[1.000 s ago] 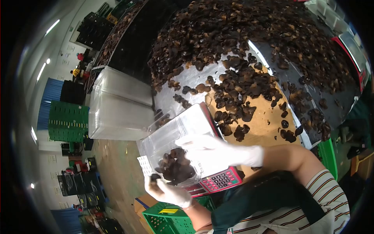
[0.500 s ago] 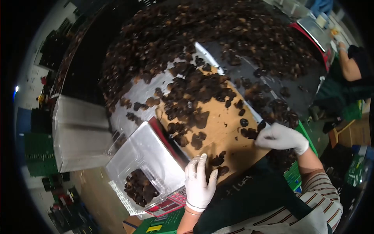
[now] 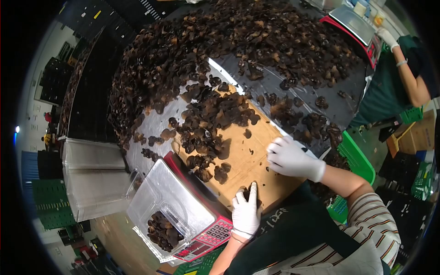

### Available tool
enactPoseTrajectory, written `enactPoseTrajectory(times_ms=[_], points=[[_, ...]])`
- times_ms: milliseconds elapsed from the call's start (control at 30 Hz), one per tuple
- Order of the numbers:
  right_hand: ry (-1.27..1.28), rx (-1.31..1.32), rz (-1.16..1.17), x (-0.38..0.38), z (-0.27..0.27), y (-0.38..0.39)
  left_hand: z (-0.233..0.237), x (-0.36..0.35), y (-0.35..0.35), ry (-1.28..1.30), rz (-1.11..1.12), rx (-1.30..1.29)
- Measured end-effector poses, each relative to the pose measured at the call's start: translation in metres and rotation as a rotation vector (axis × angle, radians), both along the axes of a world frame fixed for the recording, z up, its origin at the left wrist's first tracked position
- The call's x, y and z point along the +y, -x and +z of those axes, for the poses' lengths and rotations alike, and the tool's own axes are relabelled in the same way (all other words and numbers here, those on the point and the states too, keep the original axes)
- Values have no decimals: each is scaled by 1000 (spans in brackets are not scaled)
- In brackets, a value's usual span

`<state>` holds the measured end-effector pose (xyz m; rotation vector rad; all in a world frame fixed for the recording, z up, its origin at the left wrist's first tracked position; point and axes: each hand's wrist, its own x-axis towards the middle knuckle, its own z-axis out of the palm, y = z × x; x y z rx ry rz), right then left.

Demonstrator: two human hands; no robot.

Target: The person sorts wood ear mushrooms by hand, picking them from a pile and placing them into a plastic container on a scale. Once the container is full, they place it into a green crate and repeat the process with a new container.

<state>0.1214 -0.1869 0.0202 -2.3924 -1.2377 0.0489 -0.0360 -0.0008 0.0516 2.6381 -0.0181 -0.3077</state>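
Stacked clear tubs (image 3: 94, 176) sat well left of the left fingers. Nearer those fingers: scale (image 3: 151, 183) with a clear tray (image 3: 179, 216) on it, tray load (image 3: 164, 233) a clump of brown-black, curled, glossy pieces. Loose cluster (image 3: 208, 117), same look with tan patches, lay ahead and left of the left fingertips, and the main heap (image 3: 238, 36) spread far beyond both hands' fingers. Small dark bits (image 3: 248, 194) were right at the left fingertips, partly covered. Left hand (image 3: 246, 214), white glove: back up, index straight and pointing away from the body, other fingers bent; couldn't tell if it pinched the bits. Cardboard (image 3: 250, 158) ran between the two sets of fingers. Right hand (image 3: 294, 158), also gloved: forearm in from the right, knuckles up, fingers curled together over the cardboard's right side, tips hidden, grip unclear. Green crate (image 3: 364, 160) stood right of the right fingers.
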Motion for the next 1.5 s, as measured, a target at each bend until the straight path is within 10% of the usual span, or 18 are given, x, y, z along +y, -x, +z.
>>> enactPoseTrajectory(times_ms=[267,567,700,1033,1500], points=[[641,581,-6,-86,71,20,-19,-13,-26,168,29,-177],[-562,111,-126,41,9,-101,-11,-5,-55,-72,84,-338],[-369,60,-292,102,-11,-143,-17,-7,-46,-69,64,-267],[-143,57,315,26,10,0,-9,1,-40,47,167,-276],[-500,104,-321,-16,15,9,-10,1,-12,49,89,-226]])
